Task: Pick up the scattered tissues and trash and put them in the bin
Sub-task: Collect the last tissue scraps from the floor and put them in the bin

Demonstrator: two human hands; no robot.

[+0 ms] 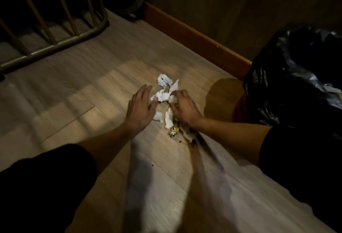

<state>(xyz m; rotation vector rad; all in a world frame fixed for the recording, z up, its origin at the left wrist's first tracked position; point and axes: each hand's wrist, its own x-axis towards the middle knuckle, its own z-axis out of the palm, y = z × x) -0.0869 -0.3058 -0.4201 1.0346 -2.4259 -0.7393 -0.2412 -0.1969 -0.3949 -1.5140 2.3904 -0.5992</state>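
Several crumpled white tissues (163, 89) lie in a small heap on the wooden floor. A yellow and silver wrapper (174, 131) rests at the heap's near end. My left hand (141, 108) is flat and spread, palm down, its fingertips touching the heap's left side. My right hand (183, 108) curls over the right side with its fingers closed on a tissue. The bin (294, 77), lined with a black plastic bag, stands at the right, close to my right arm.
A metal rail frame (61, 40) stands on the floor at the far left. A wooden skirting board (192, 34) runs along the wall behind the heap. Dark crumbs (179, 141) dot the floor near the wrapper.
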